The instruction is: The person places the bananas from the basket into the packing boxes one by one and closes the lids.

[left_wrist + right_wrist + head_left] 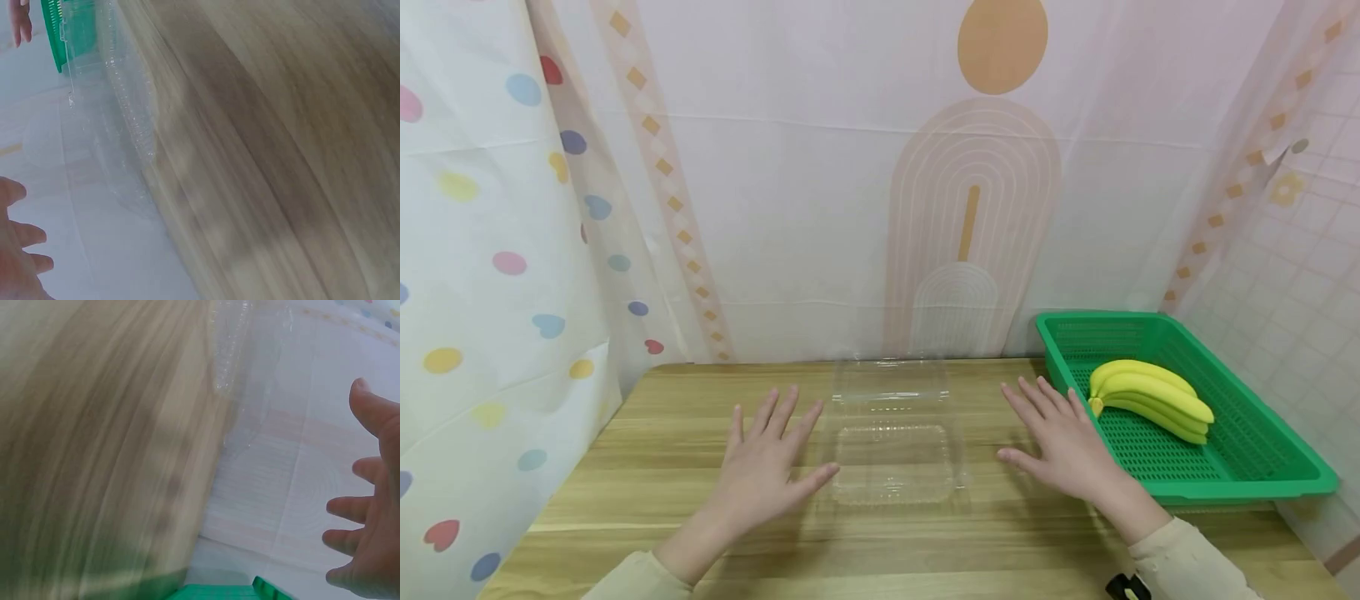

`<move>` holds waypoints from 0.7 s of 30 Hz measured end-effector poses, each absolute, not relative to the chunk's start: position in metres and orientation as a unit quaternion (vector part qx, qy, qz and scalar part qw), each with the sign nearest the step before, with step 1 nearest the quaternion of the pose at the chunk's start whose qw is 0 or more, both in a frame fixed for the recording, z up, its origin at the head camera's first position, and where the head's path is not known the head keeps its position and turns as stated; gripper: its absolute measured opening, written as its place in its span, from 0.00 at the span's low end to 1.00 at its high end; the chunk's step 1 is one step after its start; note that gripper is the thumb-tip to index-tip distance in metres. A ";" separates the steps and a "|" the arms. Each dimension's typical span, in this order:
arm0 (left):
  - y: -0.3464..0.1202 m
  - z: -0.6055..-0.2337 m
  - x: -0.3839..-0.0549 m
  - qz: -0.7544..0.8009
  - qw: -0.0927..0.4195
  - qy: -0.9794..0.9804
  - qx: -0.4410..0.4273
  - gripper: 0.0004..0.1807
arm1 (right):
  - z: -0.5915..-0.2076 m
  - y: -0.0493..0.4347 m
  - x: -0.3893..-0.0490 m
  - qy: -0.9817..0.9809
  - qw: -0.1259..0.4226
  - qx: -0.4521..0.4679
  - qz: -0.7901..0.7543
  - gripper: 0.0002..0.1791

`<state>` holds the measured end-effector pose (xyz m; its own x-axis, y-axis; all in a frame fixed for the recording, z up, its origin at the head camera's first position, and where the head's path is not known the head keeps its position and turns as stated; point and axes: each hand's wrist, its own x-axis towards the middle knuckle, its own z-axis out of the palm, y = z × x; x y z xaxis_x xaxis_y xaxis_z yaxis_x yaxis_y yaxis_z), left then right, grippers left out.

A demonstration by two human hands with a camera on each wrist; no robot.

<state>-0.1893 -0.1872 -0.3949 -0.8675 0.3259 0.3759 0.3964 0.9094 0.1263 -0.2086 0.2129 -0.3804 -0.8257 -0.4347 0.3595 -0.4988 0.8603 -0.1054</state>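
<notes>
A clear plastic clamshell box (891, 462) stands with its lid raised in the middle of the wooden table. To its left my left hand (767, 467) spreads its fingers over the tabletop, thumb nearest the box, holding nothing. My right hand (1060, 437) hovers on the other side, fingers spread, between the box and a green plastic basket (1247, 490). A bunch of yellow bananas (1153, 400) lies inside that basket. The right wrist view shows the empty right hand (375, 512) with the box (231, 350) beyond it; in the left wrist view only some left fingertips (28, 234) appear.
Behind the table hangs a pale patterned curtain (790, 208), and a dotted cloth (490, 292) drapes along the left side. The basket takes up the table's right end. A dark band (1127, 587) circles the right wrist.
</notes>
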 end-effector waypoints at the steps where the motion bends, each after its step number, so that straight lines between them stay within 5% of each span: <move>1: -0.187 -0.395 -0.190 -0.103 0.180 -0.960 -0.187 0.45 | -0.381 0.214 -0.209 -0.950 0.168 0.245 0.099 0.46; 14: -0.184 -0.401 -0.196 -0.148 0.286 -0.920 -0.221 0.41 | -0.389 0.223 -0.216 -0.920 0.265 0.256 0.135 0.42; 21: -0.181 -0.399 -0.195 -0.220 0.268 -0.915 -0.204 0.39 | -0.390 0.228 -0.217 -0.905 0.297 0.270 0.142 0.39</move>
<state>-0.1954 -0.1813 -0.3987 -0.7723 0.2560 0.5814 0.4923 0.8196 0.2931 -0.2169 0.2276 -0.3897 -0.6769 -0.4044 0.6150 -0.5734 0.8136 -0.0961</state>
